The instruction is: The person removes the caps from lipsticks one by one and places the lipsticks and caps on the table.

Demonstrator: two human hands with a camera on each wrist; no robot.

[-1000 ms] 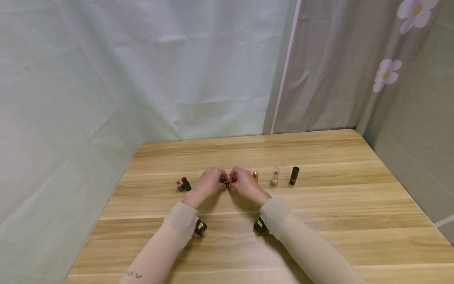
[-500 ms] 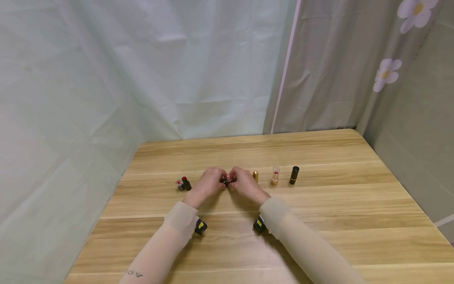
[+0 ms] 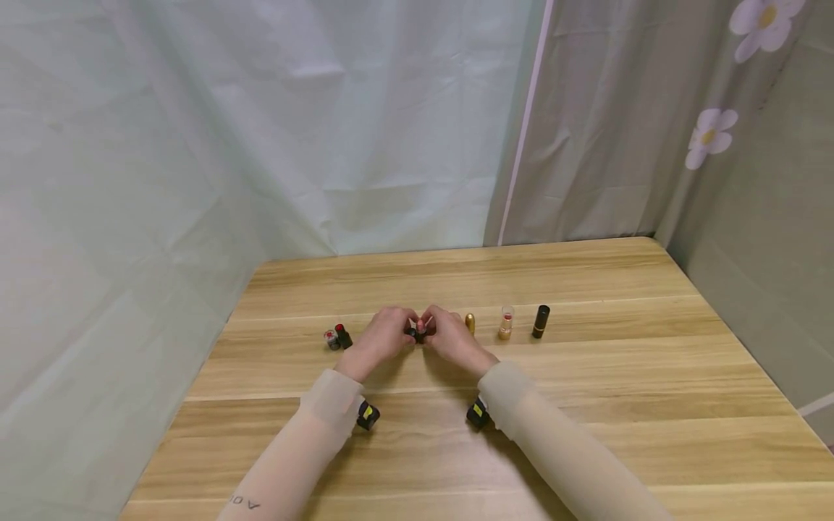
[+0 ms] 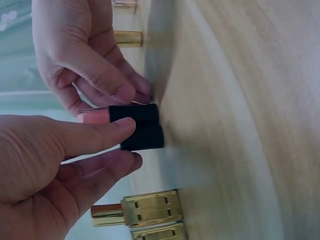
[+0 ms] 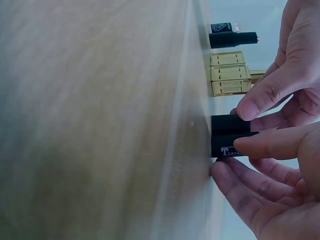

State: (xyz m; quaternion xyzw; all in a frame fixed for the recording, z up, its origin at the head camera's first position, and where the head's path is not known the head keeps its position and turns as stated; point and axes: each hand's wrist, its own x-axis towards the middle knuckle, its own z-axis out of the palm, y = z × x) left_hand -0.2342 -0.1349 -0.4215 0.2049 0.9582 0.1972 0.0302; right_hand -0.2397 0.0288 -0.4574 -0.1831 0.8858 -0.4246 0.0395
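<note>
My left hand [image 3: 384, 334] and right hand [image 3: 449, 334] meet over the table. In the left wrist view my right hand holds a lipstick [image 4: 134, 115] with a black base and a pink tip. Beside it, my left hand pinches a short black cylinder [image 4: 145, 138], which looks like a cap, between thumb and fingers. Both black pieces stand upright side by side at the table surface. White lettering shows on the lipstick base [image 5: 227, 149] in the right wrist view.
Left of my hands stand a black lipstick [image 3: 343, 337] with a red tip and a small clear-topped piece [image 3: 332, 340]. A gold lipstick [image 4: 152, 209] is near my left hand. To the right are a gold tube [image 3: 470, 323], a clear-capped lipstick [image 3: 506, 324] and a black tube [image 3: 540, 323].
Both hands stay almost in place. Between the fingers, the pink-tipped lipstick and the black cylinder have shifted slightly, and more of the lipstick's dark base shows. The other lipsticks have not moved.
</note>
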